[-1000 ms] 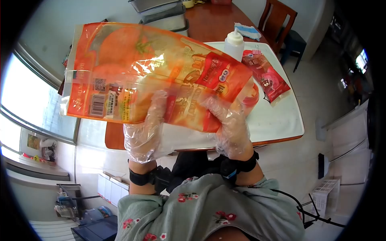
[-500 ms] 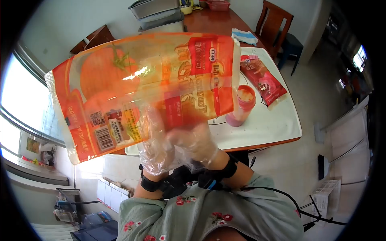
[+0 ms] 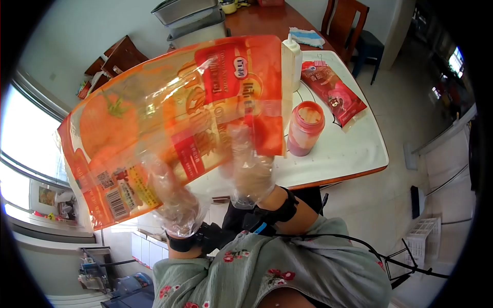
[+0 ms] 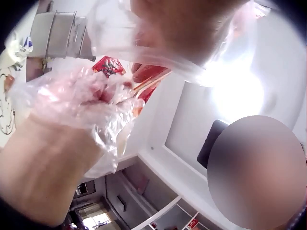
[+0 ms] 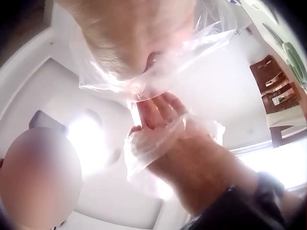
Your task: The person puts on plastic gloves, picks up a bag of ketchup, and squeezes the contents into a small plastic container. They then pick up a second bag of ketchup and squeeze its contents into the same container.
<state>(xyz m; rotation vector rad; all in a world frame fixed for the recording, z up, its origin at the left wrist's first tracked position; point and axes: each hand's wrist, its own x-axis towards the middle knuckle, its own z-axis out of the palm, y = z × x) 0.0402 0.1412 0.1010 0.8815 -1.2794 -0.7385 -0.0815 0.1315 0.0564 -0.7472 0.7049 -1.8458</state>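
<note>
A large orange-and-red plastic food pouch (image 3: 154, 118) with a tomato picture and a barcode is held up in front of me, tilted down toward the left. My left hand (image 3: 172, 195), in a clear disposable glove, grips its lower edge near the barcode. Further right along that edge, my gloved right hand (image 3: 249, 167) grips it too, thumb side lying on the printed face. The fingers behind the pouch are mostly hidden. Just beyond its right end, an uncapped squeeze bottle (image 3: 306, 128) with reddish contents stands on the table.
A white-capped squeeze bottle (image 3: 294, 59) stands behind, partly covered by the pouch. A red packet (image 3: 335, 95) with a clip lies on the white-topped table (image 3: 354, 149). Stacked metal containers (image 3: 192, 23) and a blue-and-white cloth (image 3: 306, 37) are farther back, beside a wooden chair (image 3: 345, 20).
The pouch has swung left and its left end has dipped, uncovering the open bottle. My right hand has shifted left; the hands came close together, then moved apart again along the pouch.
</note>
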